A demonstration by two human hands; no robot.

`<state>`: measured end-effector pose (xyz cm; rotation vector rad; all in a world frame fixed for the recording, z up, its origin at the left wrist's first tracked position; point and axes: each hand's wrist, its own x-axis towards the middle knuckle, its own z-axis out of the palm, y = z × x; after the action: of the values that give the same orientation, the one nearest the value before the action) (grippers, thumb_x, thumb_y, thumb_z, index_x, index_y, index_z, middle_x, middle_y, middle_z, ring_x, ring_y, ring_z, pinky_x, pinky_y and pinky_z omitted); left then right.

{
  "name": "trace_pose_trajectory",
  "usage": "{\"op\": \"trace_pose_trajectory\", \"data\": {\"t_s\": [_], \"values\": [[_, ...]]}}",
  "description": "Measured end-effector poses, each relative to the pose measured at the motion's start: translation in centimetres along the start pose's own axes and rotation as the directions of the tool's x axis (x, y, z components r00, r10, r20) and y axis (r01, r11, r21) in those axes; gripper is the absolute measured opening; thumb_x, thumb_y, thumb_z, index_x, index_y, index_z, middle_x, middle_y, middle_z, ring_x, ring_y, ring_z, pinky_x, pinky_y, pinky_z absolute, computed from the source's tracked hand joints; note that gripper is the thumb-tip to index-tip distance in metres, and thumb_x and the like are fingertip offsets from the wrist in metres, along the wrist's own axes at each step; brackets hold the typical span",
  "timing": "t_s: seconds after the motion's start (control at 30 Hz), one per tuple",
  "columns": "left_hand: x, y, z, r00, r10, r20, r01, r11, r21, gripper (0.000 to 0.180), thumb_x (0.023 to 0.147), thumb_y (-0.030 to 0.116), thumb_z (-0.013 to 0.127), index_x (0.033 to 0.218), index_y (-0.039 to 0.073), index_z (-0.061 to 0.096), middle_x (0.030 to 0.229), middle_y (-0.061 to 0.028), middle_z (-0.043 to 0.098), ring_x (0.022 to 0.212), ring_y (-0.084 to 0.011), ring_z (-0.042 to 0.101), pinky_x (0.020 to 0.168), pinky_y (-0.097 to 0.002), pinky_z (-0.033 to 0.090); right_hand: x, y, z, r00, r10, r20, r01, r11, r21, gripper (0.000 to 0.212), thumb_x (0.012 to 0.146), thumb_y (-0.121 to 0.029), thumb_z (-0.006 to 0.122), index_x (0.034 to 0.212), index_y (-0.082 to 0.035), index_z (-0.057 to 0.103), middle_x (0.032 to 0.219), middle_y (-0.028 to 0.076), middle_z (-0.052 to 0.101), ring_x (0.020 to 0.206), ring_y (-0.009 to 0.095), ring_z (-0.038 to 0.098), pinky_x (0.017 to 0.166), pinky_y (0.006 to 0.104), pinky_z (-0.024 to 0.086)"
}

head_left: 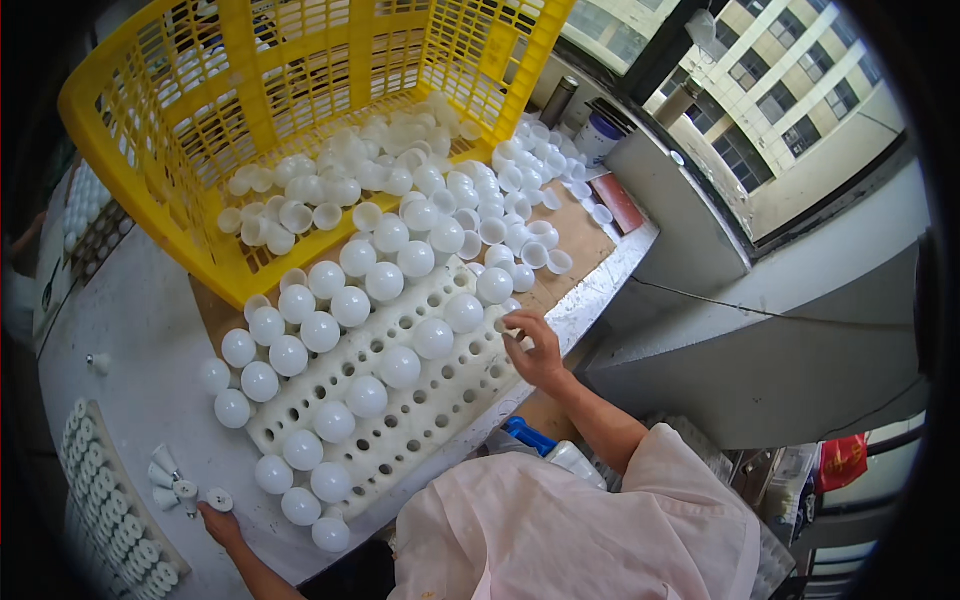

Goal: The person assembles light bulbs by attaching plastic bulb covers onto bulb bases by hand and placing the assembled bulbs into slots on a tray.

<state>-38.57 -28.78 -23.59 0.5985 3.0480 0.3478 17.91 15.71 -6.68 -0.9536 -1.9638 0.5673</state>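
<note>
My right hand (535, 349) is at the right end of a white foam block (405, 425) with rows of round holes. Its thumb and index finger close on a small pale thing I cannot make out, beside a white dome (511, 305). A row of round white bulbs (400, 367) stands along the block, and more bulbs (320, 332) crowd its far side. At the lower left, my left hand (220, 524) touches or nearly touches a few white cone-shaped lamp bases (219, 499); its fingers are mostly hidden.
A yellow plastic basket (240, 70) lies tipped at the back, with translucent white domes (350, 165) spilling from it onto brown cardboard (585, 235). Rows of lamp bases stand in a tray (140, 480) at far left. A blue-handled thing (530, 435) is near my right elbow.
</note>
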Motion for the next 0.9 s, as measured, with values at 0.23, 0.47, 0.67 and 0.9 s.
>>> {"op": "trace_pose_trajectory", "data": {"t_s": [0.23,0.47,0.67,0.9], "values": [[-4.4,3.3,-1.9,0.967,-0.253,-0.006,0.248,0.954,-0.166,0.053,0.067,0.017,0.074,0.112,-0.002,0.054,0.103,-0.0215,0.063,0.096,-0.0361,0.062,0.083,-0.041,0.049,1.0,12.1,-2.9,0.841,0.277,0.464,-0.034,0.884,-0.466,0.057,0.07,-0.008,0.07,0.124,-0.014,0.052,0.125,0.014,0.049,0.113,0.031,0.051,0.09,0.0398,0.047],[-9.8,7.6,-7.6,0.83,-0.553,0.072,0.403,0.505,-0.764,0.042,0.077,0.018,0.072,0.111,-0.001,0.056,0.104,-0.0132,0.062,0.089,-0.0225,0.062,0.073,-0.0293,0.05,2.5,16.5,-1.9,0.644,0.261,0.719,0.119,0.894,-0.432,0.069,0.07,-0.019,0.071,0.133,-0.018,0.043,0.129,0.012,0.045,0.118,0.033,0.047,0.094,0.0392,0.045],[-16.5,16.5,-15.2,0.947,-0.322,-0.002,0.037,0.115,-0.993,0.049,0.092,0.023,0.054,0.132,-0.002,0.04,0.13,-0.0159,0.05,0.092,-0.0216,0.059,0.074,-0.0281,0.045,3.6,15.9,-6.1,0.767,0.348,0.539,-0.135,0.909,-0.396,0.075,0.071,-0.021,0.071,0.137,-0.015,0.037,0.127,0.013,0.047,0.11,0.033,0.053,0.088,0.0408,0.049],[-24.0,36.2,-15.9,0.757,0.548,0.356,0.45,-0.041,-0.892,0.069,0.065,0.017,0.078,0.12,-0.008,0.045,0.112,-0.0278,0.06,0.075,-0.0186,0.063,0.049,-0.0243,0.047,3.4,10.8,-9.2,0.671,0.355,0.65,-0.718,0.528,0.453,0.08,0.065,-0.012,0.076,0.133,-0.007,0.035,0.108,0.011,0.054,0.095,0.02,0.059,0.075,0.0335,0.055]]}}
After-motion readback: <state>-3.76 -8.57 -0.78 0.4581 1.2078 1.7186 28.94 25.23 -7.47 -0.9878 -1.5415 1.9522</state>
